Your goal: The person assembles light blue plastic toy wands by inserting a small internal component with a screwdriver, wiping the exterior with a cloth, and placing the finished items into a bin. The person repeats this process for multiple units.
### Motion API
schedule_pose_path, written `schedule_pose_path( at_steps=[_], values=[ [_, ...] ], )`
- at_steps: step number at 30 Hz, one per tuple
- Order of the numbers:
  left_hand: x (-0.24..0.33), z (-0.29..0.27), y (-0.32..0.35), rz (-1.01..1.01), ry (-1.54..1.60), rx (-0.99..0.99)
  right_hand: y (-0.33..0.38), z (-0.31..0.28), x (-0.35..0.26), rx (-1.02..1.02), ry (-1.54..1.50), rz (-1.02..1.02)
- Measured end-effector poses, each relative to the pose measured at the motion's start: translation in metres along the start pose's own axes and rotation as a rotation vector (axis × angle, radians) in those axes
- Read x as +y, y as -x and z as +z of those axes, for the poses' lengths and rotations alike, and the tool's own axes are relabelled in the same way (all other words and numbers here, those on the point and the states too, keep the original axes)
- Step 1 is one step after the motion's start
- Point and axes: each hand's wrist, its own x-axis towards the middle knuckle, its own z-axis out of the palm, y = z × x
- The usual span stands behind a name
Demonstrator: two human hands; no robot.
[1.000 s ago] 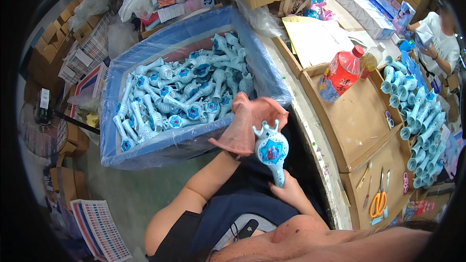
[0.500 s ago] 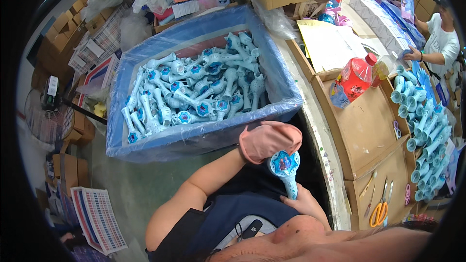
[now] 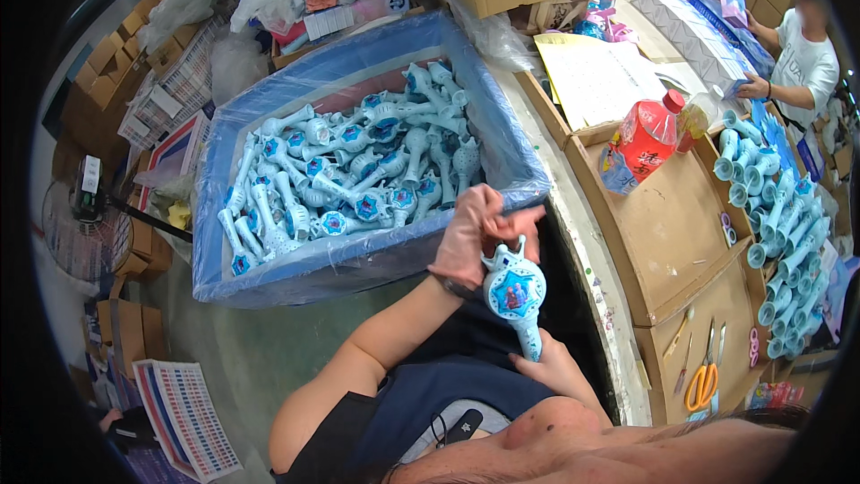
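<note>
A light-blue toy wand (image 3: 515,293) with a round head, a small crown on top and a star-shaped picture panel stands tilted before me. My right hand (image 3: 557,366) is wrapped round its handle. My left hand (image 3: 484,237), in a pinkish glove, is just above the crown, fingers bent and apart, with nothing visible in them. Whether a fingertip touches the crown I cannot tell. Just beyond, a large blue bin (image 3: 376,255) lined with clear plastic holds a heap of similar wands (image 3: 358,161).
To the right, a bench carries a cardboard tray (image 3: 667,242), a red-labelled bottle (image 3: 643,143), orange-handled scissors (image 3: 703,385) and stacked light-blue tubular parts (image 3: 788,242). Another person (image 3: 802,63) handles boxes at far right. A fan (image 3: 90,224) stands at left.
My left hand has come off the wand's head and risen slightly, its fingers spreading; the crown now shows. The wand remains in my right hand. The view has shifted a little.
</note>
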Motion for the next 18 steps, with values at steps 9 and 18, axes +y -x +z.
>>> schedule_pose_path(
  at_steps=[9,18],
  values=[
    [0.006,0.02,0.033,0.52,-1.699,-0.283,-0.052,0.012,0.056,0.578,0.358,-0.442],
    [0.019,0.029,0.046,0.58,-1.683,-0.366,-0.046,0.014,0.053,0.605,0.467,-0.384]
  ],
)
